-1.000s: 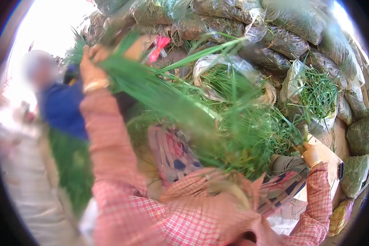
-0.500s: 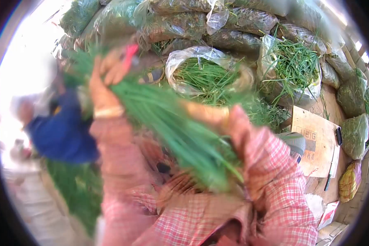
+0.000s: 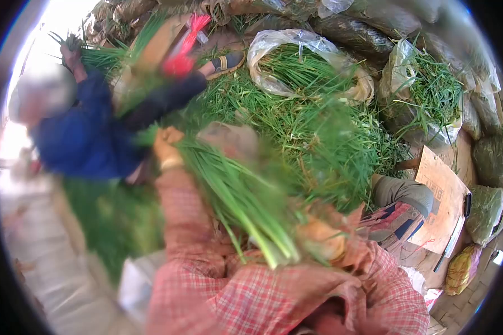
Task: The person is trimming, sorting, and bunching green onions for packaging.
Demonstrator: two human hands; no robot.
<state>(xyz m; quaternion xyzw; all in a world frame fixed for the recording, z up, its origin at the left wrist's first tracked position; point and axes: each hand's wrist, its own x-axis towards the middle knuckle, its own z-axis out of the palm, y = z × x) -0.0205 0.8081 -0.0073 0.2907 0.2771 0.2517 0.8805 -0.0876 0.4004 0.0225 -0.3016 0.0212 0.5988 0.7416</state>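
Observation:
A bunch of long chives (image 3: 235, 192) stretches slantwise before my chest, its pale cut ends pointing down and right. My left hand (image 3: 167, 142) is closed round its leafy upper end, at the end of a pink checked sleeve. Near the pale ends is my right hand (image 3: 321, 237), smeared by motion, in what looks like a yellowish glove. Its fingers cannot be made out, nor whether it touches the stalks. Beneath and beyond the bunch spreads a heap of loose green leaves and trimmings (image 3: 313, 145).
Left of me, a person in blue (image 3: 89, 139) holds greens in one raised hand. An open plastic bag of chives (image 3: 369, 89) stands ahead, another bag of greens (image 3: 394, 72) to its right. A wooden board (image 3: 439, 195) lies at right; stuffed bags (image 3: 352, 36) line the back.
My left hand and the chives have come lower and nearer my body. My right hand has moved down from mid-bunch towards the pale ends. The view has shifted, showing more of the heap.

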